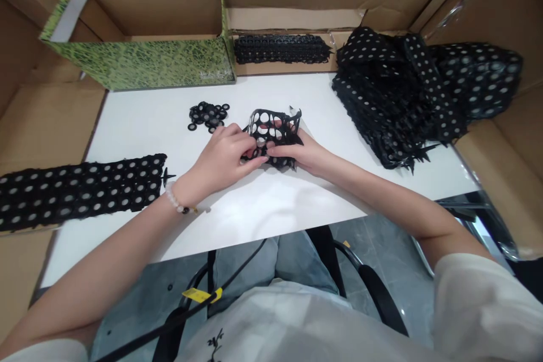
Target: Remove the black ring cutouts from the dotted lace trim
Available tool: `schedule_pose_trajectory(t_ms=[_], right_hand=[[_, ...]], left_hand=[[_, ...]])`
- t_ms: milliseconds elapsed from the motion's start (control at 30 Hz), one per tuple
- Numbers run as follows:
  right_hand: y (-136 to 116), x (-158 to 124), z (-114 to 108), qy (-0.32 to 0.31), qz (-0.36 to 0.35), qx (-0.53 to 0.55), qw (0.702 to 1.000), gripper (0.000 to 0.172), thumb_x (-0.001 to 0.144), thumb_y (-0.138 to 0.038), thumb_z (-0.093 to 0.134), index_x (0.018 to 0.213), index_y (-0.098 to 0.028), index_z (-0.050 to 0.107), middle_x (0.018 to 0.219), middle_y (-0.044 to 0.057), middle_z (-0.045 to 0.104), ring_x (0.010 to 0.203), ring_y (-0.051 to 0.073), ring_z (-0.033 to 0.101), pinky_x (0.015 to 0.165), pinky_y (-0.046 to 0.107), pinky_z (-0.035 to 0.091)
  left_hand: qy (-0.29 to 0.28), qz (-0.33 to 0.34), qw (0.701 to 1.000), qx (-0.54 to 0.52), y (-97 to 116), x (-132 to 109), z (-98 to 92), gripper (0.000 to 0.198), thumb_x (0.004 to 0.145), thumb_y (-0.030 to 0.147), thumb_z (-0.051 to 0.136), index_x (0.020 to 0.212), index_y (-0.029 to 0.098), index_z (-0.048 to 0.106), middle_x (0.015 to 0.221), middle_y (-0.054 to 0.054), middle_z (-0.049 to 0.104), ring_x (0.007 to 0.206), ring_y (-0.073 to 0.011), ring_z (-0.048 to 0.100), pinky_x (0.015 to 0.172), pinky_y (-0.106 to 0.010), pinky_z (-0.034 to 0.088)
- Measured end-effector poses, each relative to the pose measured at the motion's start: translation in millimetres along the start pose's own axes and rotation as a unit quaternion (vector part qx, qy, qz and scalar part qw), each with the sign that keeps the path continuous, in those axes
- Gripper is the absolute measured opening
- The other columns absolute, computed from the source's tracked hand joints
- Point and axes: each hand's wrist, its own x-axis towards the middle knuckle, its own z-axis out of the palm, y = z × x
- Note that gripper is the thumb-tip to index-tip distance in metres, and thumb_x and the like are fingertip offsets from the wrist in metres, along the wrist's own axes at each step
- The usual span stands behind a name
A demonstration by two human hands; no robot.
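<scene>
Over the middle of the white table (254, 215), a ragged piece of black perforated sheet (278, 133) is being gripped between both hands, with the left hand (223, 155) pinching its near edge in curled fingers and the right hand (292, 153) closed around its lower part. A small heap of black rings (207, 116) is being kept just beyond, a long perforated strip (80, 192) to the left, and a tall pile of perforated strips (394, 102) to the right.

Single head-worn camera, above the near edge of the white table (127, 141), facing forward and down, close over the left hand (218, 161) and right hand (297, 153).
</scene>
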Motion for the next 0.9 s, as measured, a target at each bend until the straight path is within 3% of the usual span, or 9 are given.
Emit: schedule_pose_trajectory(t_ms=[133, 267, 333, 433, 500, 600, 667, 800, 900], right_hand=[[-0.7, 1.2, -2.7, 0.010, -0.009, -0.041, 0.999, 0.059, 0.066, -0.027, 0.090, 0.120, -0.021, 0.067, 0.101, 0.003, 0.074, 0.101, 0.023, 0.071, 0.111, 0.046, 0.054], [-2.7, 2.4, -6.1, 0.037, 0.000, -0.053, 0.998, 0.063, 0.063, -0.026, 0.091, 0.121, -0.022, 0.067, 0.097, 0.003, 0.073, 0.096, 0.025, 0.070, 0.107, 0.050, 0.056], [-3.2, 2.3, -6.4, 0.050, 0.003, -0.042, 0.998, 0.062, 0.062, -0.025, 0.091, 0.119, -0.022, 0.067, 0.097, 0.003, 0.074, 0.100, 0.026, 0.070, 0.108, 0.050, 0.055], [-3.5, 1.8, -4.5, 0.057, 0.017, -0.015, 0.998, 0.059, 0.061, -0.024, 0.091, 0.115, -0.021, 0.068, 0.105, 0.005, 0.075, 0.109, 0.027, 0.070, 0.112, 0.051, 0.053], [-3.9, 1.3, -2.8, 0.058, 0.026, -0.004, 0.998, 0.062, 0.058, -0.022, 0.092, 0.114, -0.021, 0.068, 0.110, 0.006, 0.076, 0.113, 0.028, 0.069, 0.115, 0.051, 0.052], [-3.9, 1.5, -2.2, 0.050, 0.031, -0.003, 0.998, 0.063, 0.058, -0.024, 0.094, 0.116, -0.021, 0.068, 0.111, 0.007, 0.076, 0.114, 0.028, 0.069, 0.116, 0.051, 0.051], [-2.7, 2.3, -2.7, 0.047, 0.028, -0.004, 0.999, 0.063, 0.060, -0.026, 0.094, 0.117, -0.021, 0.068, 0.111, 0.007, 0.076, 0.114, 0.028, 0.070, 0.116, 0.051, 0.051], [-1.1, 2.9, -1.4, 0.046, 0.008, 0.005, 0.999, 0.060, 0.061, -0.028, 0.095, 0.114, -0.021, 0.068, 0.110, 0.006, 0.077, 0.111, 0.026, 0.071, 0.114, 0.049, 0.053], [-4.1, 0.9, 1.7, 0.020, 0.009, 0.016, 1.000, 0.058, 0.061, -0.031, 0.096, 0.111, -0.021, 0.068, 0.108, 0.006, 0.077, 0.111, 0.027, 0.071, 0.112, 0.047, 0.055]], left_hand=[[0.028, -0.042, 0.992, -0.115, -10.8, 4.6, -4.7, 0.036, 0.099, 0.045, 0.048, 0.072, 0.023, 0.058, 0.074, -0.007, 0.066, 0.087, -0.0275, 0.057, 0.081, -0.042, 0.043], [0.214, -0.209, 0.931, -0.209, -38.8, 9.8, -17.0, 0.031, 0.092, 0.050, 0.047, 0.074, 0.024, 0.053, 0.069, -0.001, 0.055, 0.071, -0.0192, 0.051, 0.071, -0.037, 0.042], [0.267, -0.253, 0.918, -0.146, -60.2, 9.3, -21.8, 0.035, 0.095, 0.053, 0.044, 0.086, 0.023, 0.061, 0.075, -0.001, 0.056, 0.078, -0.0184, 0.053, 0.078, -0.038, 0.042], [0.201, -0.243, 0.949, 0.020, -89.2, 4.1, -19.7, 0.059, 0.098, 0.060, 0.035, 0.111, 0.017, 0.073, 0.094, -0.008, 0.064, 0.105, -0.0265, 0.056, 0.094, -0.047, 0.038], [0.150, -0.221, 0.962, 0.059, -98.0, 0.6, -13.7, 0.069, 0.099, 0.062, 0.032, 0.127, 0.012, 0.071, 0.105, -0.012, 0.064, 0.117, -0.0310, 0.052, 0.099, -0.052, 0.036], [0.137, -0.197, 0.968, 0.070, -87.6, -0.2, -8.1, 0.064, 0.102, 0.054, 0.036, 0.145, 0.012, 0.061, 0.118, -0.014, 0.061, 0.124, -0.0334, 0.048, 0.104, -0.054, 0.035], [0.159, -0.171, 0.969, 0.076, -66.8, 1.4, -8.4, 0.054, 0.104, 0.046, 0.039, 0.141, 0.015, 0.062, 0.119, -0.014, 0.062, 0.120, -0.0331, 0.050, 0.105, -0.053, 0.037], [0.076, -0.048, 0.996, 0.025, -16.7, 1.7, -7.3, 0.034, 0.099, 0.049, 0.052, 0.086, 0.022, 0.067, 0.083, -0.009, 0.067, 0.092, -0.0293, 0.058, 0.090, -0.047, 0.046], [0.033, -0.018, 0.999, 0.016, 3.4, -0.3, -1.5, 0.039, 0.093, 0.055, 0.062, 0.070, 0.023, 0.057, 0.073, -0.008, 0.066, 0.083, -0.0286, 0.058, 0.082, -0.044, 0.047]])
